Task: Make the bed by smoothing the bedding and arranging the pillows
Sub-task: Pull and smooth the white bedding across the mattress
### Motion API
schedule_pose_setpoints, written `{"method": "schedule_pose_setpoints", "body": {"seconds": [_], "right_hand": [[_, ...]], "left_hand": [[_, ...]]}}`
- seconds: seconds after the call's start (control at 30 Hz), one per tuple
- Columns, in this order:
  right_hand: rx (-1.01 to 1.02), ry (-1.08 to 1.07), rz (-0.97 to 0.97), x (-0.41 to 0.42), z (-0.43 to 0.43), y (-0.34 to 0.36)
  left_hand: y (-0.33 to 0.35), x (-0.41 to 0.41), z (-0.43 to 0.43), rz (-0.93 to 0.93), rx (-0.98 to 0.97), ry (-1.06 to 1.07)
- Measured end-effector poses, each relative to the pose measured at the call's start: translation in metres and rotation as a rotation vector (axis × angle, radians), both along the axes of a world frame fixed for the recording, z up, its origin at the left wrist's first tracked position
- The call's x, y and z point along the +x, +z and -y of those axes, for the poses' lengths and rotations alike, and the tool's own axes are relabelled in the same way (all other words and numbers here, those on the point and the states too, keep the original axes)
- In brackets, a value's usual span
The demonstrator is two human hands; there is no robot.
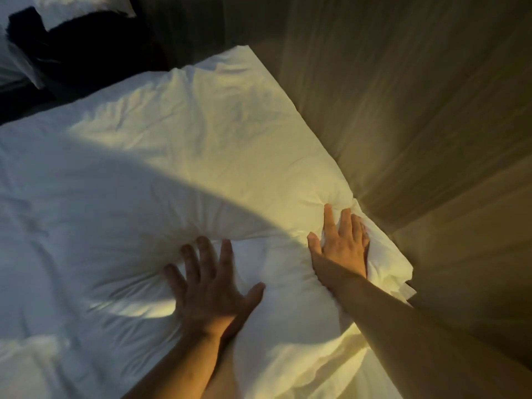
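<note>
— Pressing down, both hands, palms flat on white bedding. Left hand [207, 286]: fingers spread and straight, sunk into the soft cover, creases fanning out from the fingertips.
— And the right hand?
— Right hand [342, 243]: fingers straight, thumb out, pushed into the pillow [201, 145] near its corner. Neither hand grips anything.
— Hands together?
— Apart, with white cloth between them; the right one is farther forward.
— Where is the pillow?
— On the bed, stretching ahead and left from the right hand. Its long edge lies against the wooden panel [417, 110] just right of that hand.
— Under the left hand, pillow or duvet?
— Cannot tell. The wrinkled duvet [43, 283] spreads left of it.
— Beyond?
— Far ahead-left of the left hand is a dark cloth [86, 50], with a second white pillow [83, 7] behind it.
</note>
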State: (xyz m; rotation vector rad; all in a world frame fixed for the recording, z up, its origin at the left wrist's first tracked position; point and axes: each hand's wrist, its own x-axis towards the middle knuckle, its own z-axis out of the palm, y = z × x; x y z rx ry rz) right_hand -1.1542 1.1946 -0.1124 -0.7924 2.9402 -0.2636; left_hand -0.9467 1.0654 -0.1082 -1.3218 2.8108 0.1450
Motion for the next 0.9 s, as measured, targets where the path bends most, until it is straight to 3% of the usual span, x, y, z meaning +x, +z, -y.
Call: {"method": "schedule_pose_setpoints", "body": {"seconds": [0.27, 0.43, 0.57, 0.77, 0.9], "right_hand": [[0.048, 0.010, 0.050, -0.005, 0.004, -0.002], [0.139, 0.049, 0.102, 0.003, -0.008, 0.036], [0.189, 0.043, 0.118, 0.011, -0.019, 0.066], [0.167, 0.122, 0.082, 0.052, -0.048, 0.105], [0.202, 0.158, 0.167, 0.100, -0.064, 0.130]], "left_hand": [[0.013, 0.000, -0.001, -0.053, -0.027, -0.007], [0.064, 0.024, -0.015, 0.000, 0.047, 0.004], [0.081, 0.065, -0.059, -0.146, 0.151, -0.018], [0.094, 0.113, -0.108, -0.105, 0.224, -0.035], [0.114, 0.138, -0.117, 0.024, 0.389, -0.062]]}}
